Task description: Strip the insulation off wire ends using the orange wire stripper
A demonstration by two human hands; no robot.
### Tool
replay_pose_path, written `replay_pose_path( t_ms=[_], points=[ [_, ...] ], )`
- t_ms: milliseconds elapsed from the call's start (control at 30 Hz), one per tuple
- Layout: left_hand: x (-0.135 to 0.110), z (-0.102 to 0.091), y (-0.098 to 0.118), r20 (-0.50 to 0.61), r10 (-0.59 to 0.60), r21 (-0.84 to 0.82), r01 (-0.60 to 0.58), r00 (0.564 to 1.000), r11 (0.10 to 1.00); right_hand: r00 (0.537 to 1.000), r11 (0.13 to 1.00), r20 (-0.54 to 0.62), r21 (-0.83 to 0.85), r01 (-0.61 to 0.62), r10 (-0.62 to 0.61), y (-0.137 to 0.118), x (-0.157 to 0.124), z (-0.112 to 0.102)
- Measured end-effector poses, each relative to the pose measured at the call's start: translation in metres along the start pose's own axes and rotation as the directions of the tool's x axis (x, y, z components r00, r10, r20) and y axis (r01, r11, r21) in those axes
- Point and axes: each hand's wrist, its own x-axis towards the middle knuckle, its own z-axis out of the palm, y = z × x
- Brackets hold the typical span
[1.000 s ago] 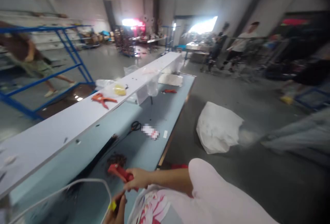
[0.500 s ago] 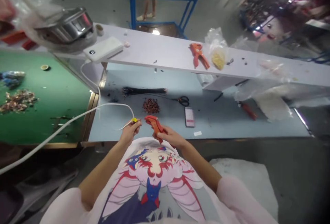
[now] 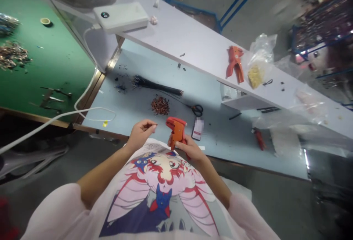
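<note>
My right hand (image 3: 189, 146) is wrapped around the handles of an orange-red wire stripper (image 3: 176, 126), its jaws pointing up and left, above the bench's front edge. To its left, my left hand (image 3: 142, 132) is pinched, with a thin dark tip poking out towards the stripper. What that tip belongs to is too small to make out. A gap separates the tip from the stripper's jaws. Beyond my hands lies a pile of small copper-coloured pieces (image 3: 160, 106). Behind the pile is a bundle of black wires (image 3: 156, 85).
Black-handled scissors (image 3: 197, 110) and a phone (image 3: 198, 129) lie to the right. A white cable (image 3: 59, 116) with a yellow tag (image 3: 105, 123) crosses on the left. On the raised shelf (image 3: 190, 45) are a white power bank (image 3: 121, 17) and another orange stripper (image 3: 235, 63).
The view has turned and shifted. My left hand has moved away from the yellow-tagged cable. The wire stripper in my right hand is more upright and shows its side.
</note>
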Motion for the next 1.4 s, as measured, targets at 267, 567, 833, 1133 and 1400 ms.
replay_pose_path(
  t_ms=[267, 567, 833, 1133, 1400],
  points=[
    [-0.018, -0.001, 0.023, -0.064, 0.212, 0.258, -0.189, 0.975, 0.947, 0.992, 0.987, 0.080, 0.117, -0.108, 0.099, -0.009, -0.012, 0.012],
    [-0.027, -0.002, 0.023, -0.109, 0.355, 0.334, -0.303, 0.928, 0.893, 1.000, 0.986, 0.017, 0.168, -0.016, 0.014, -0.020, -0.017, 0.026],
    [-0.030, -0.005, 0.034, -0.067, 0.565, 0.465, -0.476, 0.822, 0.747, 0.992, 0.996, 0.127, 0.084, 0.015, -0.025, -0.023, -0.010, 0.032],
    [-0.028, -0.008, 0.037, -0.062, 0.609, 0.488, -0.508, 0.790, 0.709, 0.992, 0.999, 0.125, 0.040, -0.008, 0.003, -0.025, -0.005, 0.034],
    [-0.026, -0.008, 0.039, -0.021, 0.623, 0.504, -0.530, 0.782, 0.682, 0.994, 0.998, 0.109, 0.056, -0.036, 0.030, -0.025, -0.007, 0.035]
  ],
)
